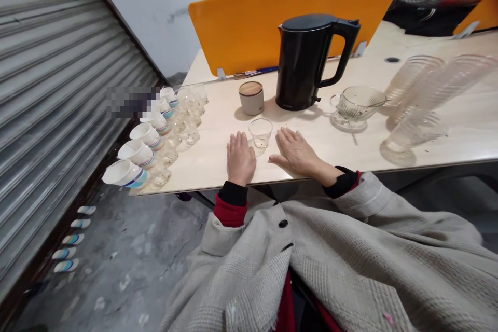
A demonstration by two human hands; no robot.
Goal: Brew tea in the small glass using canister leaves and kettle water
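Head view — cup [261, 137], pale table [212, 158], slatted shutter [58, 83]

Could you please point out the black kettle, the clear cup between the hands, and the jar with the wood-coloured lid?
Black kettle [302, 65], head view: side of its body.
Clear cup [260, 134], head view: its transparent wall.
Jar [251, 101], head view: its grey side.

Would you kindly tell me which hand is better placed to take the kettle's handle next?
Probably the right hand: it lies flat on the table, holding nothing, and the handle of the black kettle points that way. The left hand lies farther away, left of the clear cup.
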